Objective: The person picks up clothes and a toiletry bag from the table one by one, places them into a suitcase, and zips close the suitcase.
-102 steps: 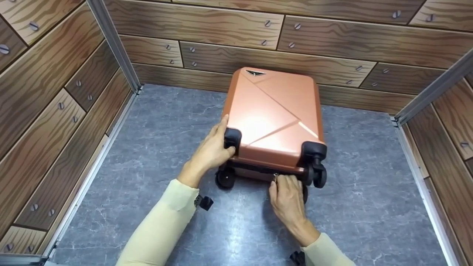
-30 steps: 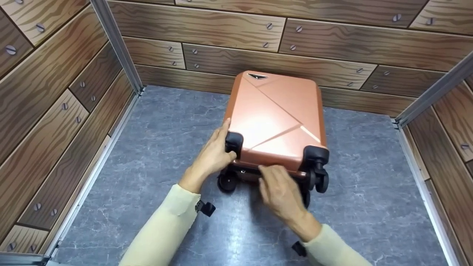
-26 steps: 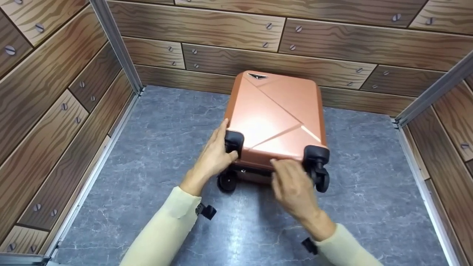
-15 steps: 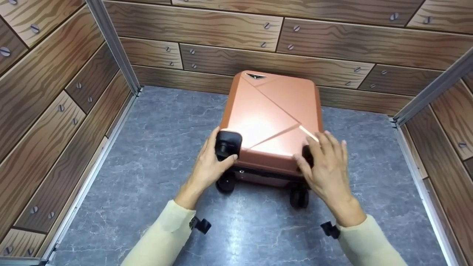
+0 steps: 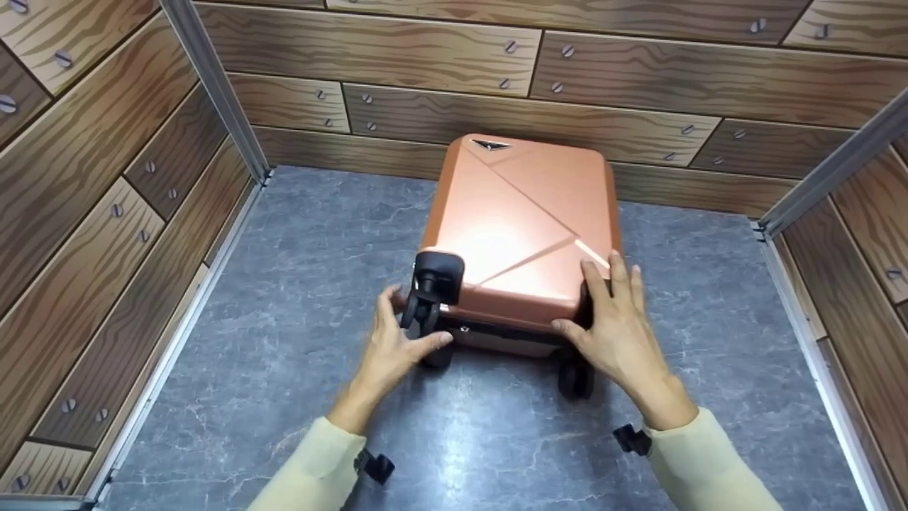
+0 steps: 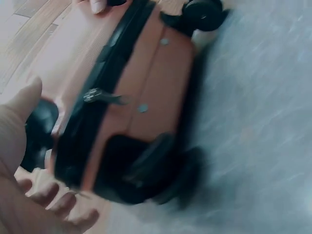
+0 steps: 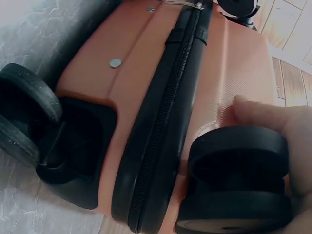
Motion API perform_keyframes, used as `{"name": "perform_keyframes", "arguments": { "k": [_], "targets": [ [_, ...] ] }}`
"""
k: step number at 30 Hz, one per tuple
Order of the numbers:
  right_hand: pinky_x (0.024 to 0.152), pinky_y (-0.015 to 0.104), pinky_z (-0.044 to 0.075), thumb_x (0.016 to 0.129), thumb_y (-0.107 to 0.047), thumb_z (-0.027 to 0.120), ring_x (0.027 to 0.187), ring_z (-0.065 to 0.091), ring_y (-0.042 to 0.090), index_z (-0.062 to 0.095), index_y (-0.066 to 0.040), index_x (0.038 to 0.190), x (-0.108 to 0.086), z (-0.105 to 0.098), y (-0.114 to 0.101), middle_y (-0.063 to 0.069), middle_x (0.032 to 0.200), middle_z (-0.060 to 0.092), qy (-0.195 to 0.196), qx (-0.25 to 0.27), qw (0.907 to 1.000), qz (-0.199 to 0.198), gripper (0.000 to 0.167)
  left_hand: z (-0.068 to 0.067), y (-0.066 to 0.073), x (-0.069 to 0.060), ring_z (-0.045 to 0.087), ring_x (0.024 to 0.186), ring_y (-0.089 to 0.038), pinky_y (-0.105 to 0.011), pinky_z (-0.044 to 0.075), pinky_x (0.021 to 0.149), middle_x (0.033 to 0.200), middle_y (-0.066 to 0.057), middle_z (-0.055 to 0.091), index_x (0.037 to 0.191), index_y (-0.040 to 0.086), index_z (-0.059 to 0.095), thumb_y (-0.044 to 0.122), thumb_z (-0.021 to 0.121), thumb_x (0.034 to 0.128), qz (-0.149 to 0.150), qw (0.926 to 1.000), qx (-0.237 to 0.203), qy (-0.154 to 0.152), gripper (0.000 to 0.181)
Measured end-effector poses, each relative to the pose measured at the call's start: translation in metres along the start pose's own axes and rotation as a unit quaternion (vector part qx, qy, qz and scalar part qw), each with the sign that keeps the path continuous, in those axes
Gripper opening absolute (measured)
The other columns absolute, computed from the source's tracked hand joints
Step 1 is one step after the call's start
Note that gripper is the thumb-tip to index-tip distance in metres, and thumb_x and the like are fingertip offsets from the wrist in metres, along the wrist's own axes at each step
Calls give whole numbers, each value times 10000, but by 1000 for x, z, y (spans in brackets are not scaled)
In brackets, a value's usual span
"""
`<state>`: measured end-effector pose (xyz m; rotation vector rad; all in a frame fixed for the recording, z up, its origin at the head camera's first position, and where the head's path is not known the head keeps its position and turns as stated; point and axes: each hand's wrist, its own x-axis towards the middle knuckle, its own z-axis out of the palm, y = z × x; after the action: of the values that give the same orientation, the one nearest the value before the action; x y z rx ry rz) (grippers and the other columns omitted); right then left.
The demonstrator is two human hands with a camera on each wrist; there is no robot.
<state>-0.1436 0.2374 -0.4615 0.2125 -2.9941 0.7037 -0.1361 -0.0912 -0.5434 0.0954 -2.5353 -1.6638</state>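
Observation:
An orange-pink hard-shell suitcase (image 5: 525, 206) lies flat on the floor, its wheeled end facing me. My left hand (image 5: 383, 351) is beside its upper left caster wheel (image 5: 424, 312), thumb and fingers spread. My right hand (image 5: 624, 344) rests over the near right corner with extended fingers on the shell and thumb on the end face. That corner's wheel (image 7: 236, 168) is mostly hidden in the head view but shows in the right wrist view. A black zipper (image 7: 168, 107) runs along the end; its metal pull (image 6: 105, 96) shows, slightly blurred, in the left wrist view.
Grey marbled floor (image 5: 319, 234) surrounds the suitcase. Wood-patterned panels (image 5: 425, 57) stand behind it and at both sides, with metal corner posts (image 5: 220, 92). Two lower caster wheels (image 5: 576, 376) show beneath the near end.
My right hand has left the zipper at the near end and moved right onto the corner. My left hand has come off the left corner and slid down beside its wheel.

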Motion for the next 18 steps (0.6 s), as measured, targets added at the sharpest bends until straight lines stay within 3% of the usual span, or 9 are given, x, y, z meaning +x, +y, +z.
{"name": "perform_keyframes", "arguments": {
  "k": [4,6,9,12,18],
  "targets": [
    [1081,823,323,913,-350,828,1562,14,610,234,-126,1688,0,-1,0,246,1758,2,-31,20,10000,2,1002,20,-8,-10,564,1136,-325,-515,463,1045,1200,-158,588,1232,25,561,373,963,735,-29,9982,252,542,727],
    [1078,818,337,912,-323,830,1563,33,604,225,-137,1692,0,0,0,248,1757,10,-25,25,10000,-8,1004,31,-11,-14,583,1065,-315,-504,472,998,1112,-124,624,1048,60,670,358,941,769,246,9960,473,714,490],
    [1049,813,376,917,-303,824,1561,56,599,215,-137,1694,1,0,0,251,1755,15,-15,8,10000,-30,1001,46,-13,-17,616,1046,-307,-481,488,976,1114,-75,688,904,159,772,355,914,807,732,9893,818,962,261],
    [1020,803,412,924,-290,815,1560,71,593,202,-126,1696,1,1,0,253,1754,15,-17,-18,10000,-83,1000,58,-14,-19,641,1036,-295,-455,500,946,1105,-28,739,879,215,804,400,904,815,1110,9771,1278,1286,220],
    [987,791,446,916,-238,820,1550,112,581,201,-112,1694,-1,2,0,267,1745,43,71,-120,9997,-205,1002,71,-13,-20,669,1097,-271,-483,490,918,1114,-17,757,848,258,803,519,883,790,1458,9526,2047,1712,279]
  ]
}}
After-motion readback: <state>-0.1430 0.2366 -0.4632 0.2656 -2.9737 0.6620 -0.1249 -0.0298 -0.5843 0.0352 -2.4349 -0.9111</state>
